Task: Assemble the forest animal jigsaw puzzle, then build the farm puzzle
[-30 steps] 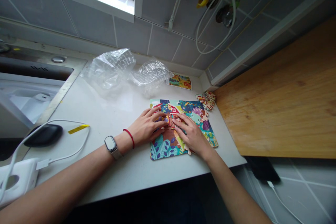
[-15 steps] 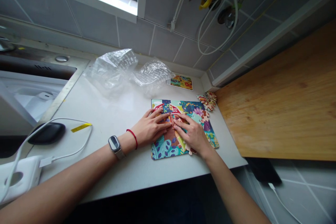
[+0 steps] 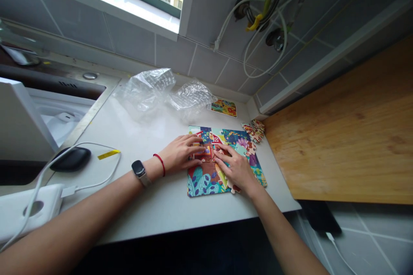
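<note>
A colourful jigsaw puzzle [image 3: 206,182] lies on the white counter, largely joined, with a red barn pictured near its top. My left hand [image 3: 180,153] rests on its left side, fingers spread flat and holding nothing. My right hand [image 3: 237,167] reaches over the middle from the right, its fingertips touching the pieces beside the barn. Its fingers are stretched out, and part of the puzzle is hidden under them. Near its palm, loose puzzle pieces [image 3: 232,187] lie at the puzzle's lower edge. A pile of puzzle pieces [image 3: 254,131] sits beyond the upper right corner.
Crumpled clear plastic bags [image 3: 148,90] and a picture card [image 3: 223,107] lie at the back. To the left are a black mouse [image 3: 71,159], a white power strip [image 3: 32,210] with a cable, and a sink [image 3: 97,90]. A wooden board [image 3: 348,137] borders the right side.
My left hand has drawn slightly left, apart from my right hand, uncovering more of the puzzle's middle. My right hand stays on the pieces. The camera view has shifted a little.
</note>
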Tool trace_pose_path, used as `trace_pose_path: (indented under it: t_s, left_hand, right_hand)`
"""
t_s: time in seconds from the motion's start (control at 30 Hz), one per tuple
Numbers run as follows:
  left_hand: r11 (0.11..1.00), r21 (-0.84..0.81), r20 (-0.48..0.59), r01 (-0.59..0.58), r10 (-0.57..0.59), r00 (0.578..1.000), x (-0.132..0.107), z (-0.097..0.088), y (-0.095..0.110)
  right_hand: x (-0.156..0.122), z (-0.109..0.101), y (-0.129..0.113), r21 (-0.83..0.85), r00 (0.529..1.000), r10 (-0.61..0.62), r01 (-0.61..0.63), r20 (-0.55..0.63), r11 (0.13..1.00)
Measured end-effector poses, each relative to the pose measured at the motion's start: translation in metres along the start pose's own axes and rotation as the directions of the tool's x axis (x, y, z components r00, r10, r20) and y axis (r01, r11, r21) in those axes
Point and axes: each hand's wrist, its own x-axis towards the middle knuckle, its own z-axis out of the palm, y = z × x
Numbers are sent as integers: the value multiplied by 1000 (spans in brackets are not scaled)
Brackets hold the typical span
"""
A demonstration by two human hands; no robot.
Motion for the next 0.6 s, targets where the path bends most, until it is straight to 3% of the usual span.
trace_pose_path:
  t_s: [0.17, 0.4, 0.5, 0.6]
  left_hand:
    - [991, -22, -135, 133, -135, 982, -2, -4, -13]
    - [990, 11, -95, 138, -136, 986, 1, -7, -12]
    - [988, 15, -73, 157, -155, 985, 1, -8, -16]
    - [987, 30, -22, 161, -160, 987, 0, -10, -22]
  right_hand:
    - [-3, 10, -2, 47, 998, -3, 6, -64, 999]
    - [-3, 9, -8, 72, 995, 46, -40, -83, 997]
    - [-12, 2, -4, 95, 983, 116, -102, -145, 990]
    - [-31, -7, 1, 135, 972, 195, -177, -134, 975]
